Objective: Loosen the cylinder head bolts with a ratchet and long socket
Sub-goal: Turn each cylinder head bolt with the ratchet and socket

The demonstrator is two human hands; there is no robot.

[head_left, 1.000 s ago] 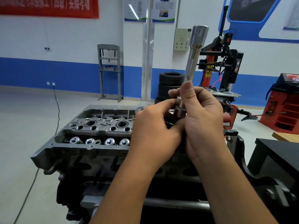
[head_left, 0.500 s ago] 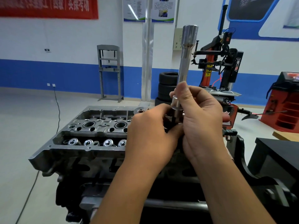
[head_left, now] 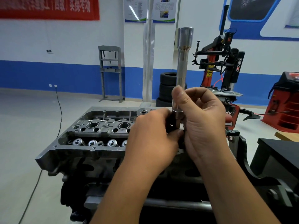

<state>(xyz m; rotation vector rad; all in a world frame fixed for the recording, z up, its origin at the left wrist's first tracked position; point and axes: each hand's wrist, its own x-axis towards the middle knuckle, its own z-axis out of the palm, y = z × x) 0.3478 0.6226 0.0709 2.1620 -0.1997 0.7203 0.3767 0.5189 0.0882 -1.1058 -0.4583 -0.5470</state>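
Head camera looks down on two bare hands raised over a cylinder head (head_left: 97, 126) that sits on an engine stand; the long socket (head_left: 183, 62) stands almost upright between the hands, its wide open end at the top, its narrow shank running down into the fingers; the right hand (head_left: 203, 120) curls round the lower shank, thumb pressed against the metal just above a darker collar; the left hand (head_left: 152, 135) is curled close against the socket's base, fingertips meeting those of the right, gripping something dark there, though what exactly it holds is hidden by the knuckles; the valve springs (head_left: 95, 142) lie exposed in a row along the near edge of the casting; behind stand a stack of tyres (head_left: 166, 88), a red and black tyre changer (head_left: 226, 62) and a grey shop press (head_left: 110, 73) by the blue-banded wall.
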